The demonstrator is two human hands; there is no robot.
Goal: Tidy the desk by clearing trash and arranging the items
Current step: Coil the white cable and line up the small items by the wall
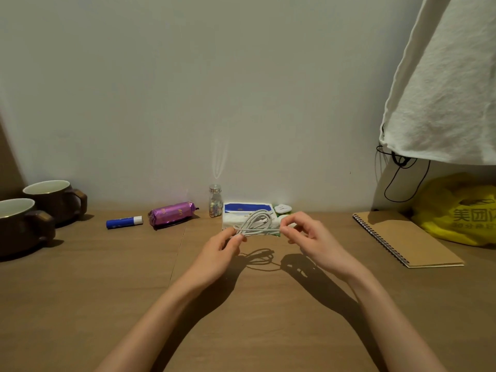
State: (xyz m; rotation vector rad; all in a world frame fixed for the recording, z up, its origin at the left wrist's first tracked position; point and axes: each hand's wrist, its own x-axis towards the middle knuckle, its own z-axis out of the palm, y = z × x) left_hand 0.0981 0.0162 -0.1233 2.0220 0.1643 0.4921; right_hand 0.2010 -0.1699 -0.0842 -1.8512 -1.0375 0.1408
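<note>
A thin white coiled cable (257, 223) is held up off the wooden bench (268, 318) between both hands, and its shadow falls on the bench below. The left hand (221, 247) pinches the coil's left end between thumb and fingertips; the right hand (308, 237) pinches the right end the same way, its other fingers loosely curled.

From the cable:
- 12 o'clock, just behind it: a white and blue soft tissue pack (245, 209), with a small white plastic case (283, 209) at its right end.
- 11 o'clock: a small clear glass bottle of coloured bits (215, 201) against the wall.
- 10 o'clock: a purple foil packet (171, 212), then a blue glue stick with a white cap (124, 222), both lying flat.
- 9 o'clock, at the bench's edge: two brown mugs with pale insides (55, 200), one behind the other.
- 3 o'clock: a shut spiral-bound brown notebook (408, 240), and beyond it a yellow plastic bag (456, 213) under a hanging white cloth (442, 89).
</note>
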